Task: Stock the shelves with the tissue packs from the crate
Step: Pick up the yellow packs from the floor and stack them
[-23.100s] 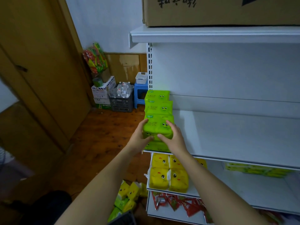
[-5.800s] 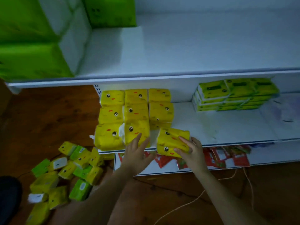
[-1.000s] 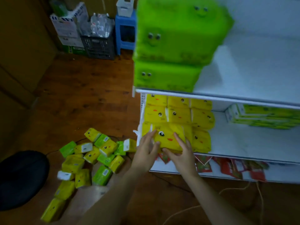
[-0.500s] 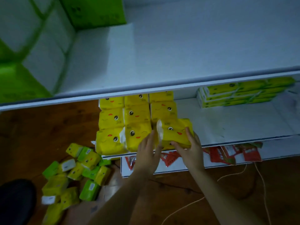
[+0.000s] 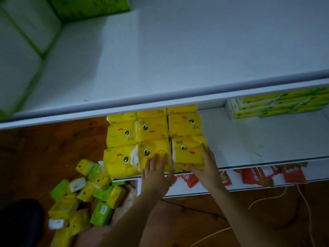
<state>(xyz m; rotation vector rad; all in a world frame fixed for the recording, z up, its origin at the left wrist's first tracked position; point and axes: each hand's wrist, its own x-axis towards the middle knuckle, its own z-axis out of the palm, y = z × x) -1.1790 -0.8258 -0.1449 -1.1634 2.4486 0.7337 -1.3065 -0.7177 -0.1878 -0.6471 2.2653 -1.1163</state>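
Yellow tissue packs with cartoon faces (image 5: pixel 151 129) stand in rows at the left end of the white middle shelf (image 5: pixel 249 139). My right hand (image 5: pixel 204 168) holds the front right yellow pack (image 5: pixel 187 150) at its right front corner; that pack sits on top of another one at the shelf's edge. The straight fingers of my left hand (image 5: pixel 156 175) rest on the front middle pack (image 5: pixel 153 152). A loose pile of yellow and green packs (image 5: pixel 85 193) lies on the wooden floor to the left. No crate is in view.
The upper shelf (image 5: pixel 178 50) juts out above, with big green packs (image 5: pixel 89 6) at its left. Flat green-yellow packs (image 5: pixel 267 107) lie at the middle shelf's back right. Red packets (image 5: pixel 258 175) fill the lower shelf. A cord (image 5: pixel 267 200) and a dark object (image 5: pixel 17 223) are on the floor.
My right hand has set the yellow pack down on the front right of the stack. My left hand has moved from its side onto the middle pack.
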